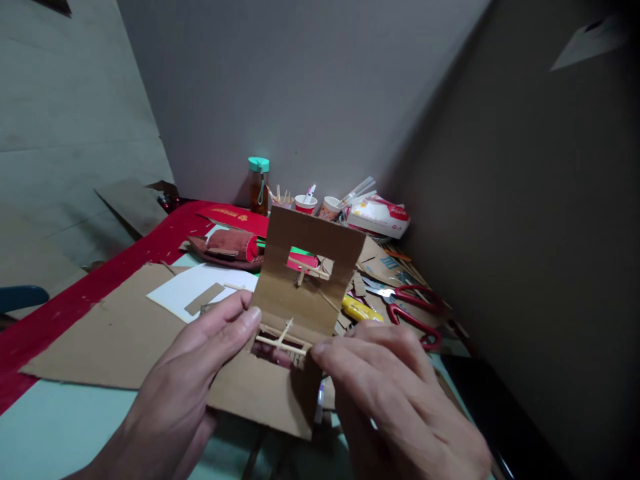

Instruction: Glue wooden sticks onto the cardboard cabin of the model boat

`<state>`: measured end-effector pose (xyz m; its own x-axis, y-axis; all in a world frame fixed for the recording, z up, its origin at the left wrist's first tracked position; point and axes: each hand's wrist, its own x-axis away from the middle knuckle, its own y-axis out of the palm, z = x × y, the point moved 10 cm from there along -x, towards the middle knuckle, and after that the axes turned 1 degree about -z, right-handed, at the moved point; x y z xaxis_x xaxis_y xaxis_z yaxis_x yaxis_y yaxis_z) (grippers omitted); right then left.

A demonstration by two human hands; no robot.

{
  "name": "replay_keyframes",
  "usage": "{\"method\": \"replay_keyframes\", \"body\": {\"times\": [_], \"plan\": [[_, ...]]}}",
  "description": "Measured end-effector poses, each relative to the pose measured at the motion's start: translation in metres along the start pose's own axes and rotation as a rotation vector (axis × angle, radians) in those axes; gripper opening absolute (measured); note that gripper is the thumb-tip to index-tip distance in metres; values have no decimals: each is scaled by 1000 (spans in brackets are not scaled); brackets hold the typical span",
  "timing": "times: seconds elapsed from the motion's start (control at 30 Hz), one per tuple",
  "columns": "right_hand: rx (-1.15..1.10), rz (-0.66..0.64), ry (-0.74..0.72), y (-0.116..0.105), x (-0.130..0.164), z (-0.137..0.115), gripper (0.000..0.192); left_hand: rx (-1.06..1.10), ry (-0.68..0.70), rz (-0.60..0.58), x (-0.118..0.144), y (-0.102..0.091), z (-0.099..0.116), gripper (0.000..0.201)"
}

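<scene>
Pinching folded card (295, 313) between left hand (200, 367) at 9 and right hand (395, 393) at 3, stick cross (281, 339) between thumbs

Red scissors (417, 308), yellow cutter (361, 309), bottle (259, 185), paper cups (305, 203).

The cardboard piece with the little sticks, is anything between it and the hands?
No. Both the left hand and the right hand already touch the folded cardboard piece, with fingers right by its lower window.
</scene>
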<state>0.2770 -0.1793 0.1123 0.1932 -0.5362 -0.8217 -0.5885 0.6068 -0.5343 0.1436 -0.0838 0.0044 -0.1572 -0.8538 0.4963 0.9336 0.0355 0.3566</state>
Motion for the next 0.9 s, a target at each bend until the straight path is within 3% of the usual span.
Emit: {"method": "replay_keyframes", "body": {"times": [0.13,0.23,0.4,0.73,0.9], "plan": [[-7,-56,-12,-1,-1,2,31,-52,43,29,-6,-9,3,44],[32,-58,-15,1,-1,2,35,-33,21,-28,-3,-1,3,43],[108,-27,121,3,2,13,22,7,-11,-29,4,5,2,58],[134,-48,88,11,2,9,15,-64,-5,-154,-5,7,-5,66],[203,59,84,5,-1,8,27,-78,21,-194,-4,11,-3,78]]}}
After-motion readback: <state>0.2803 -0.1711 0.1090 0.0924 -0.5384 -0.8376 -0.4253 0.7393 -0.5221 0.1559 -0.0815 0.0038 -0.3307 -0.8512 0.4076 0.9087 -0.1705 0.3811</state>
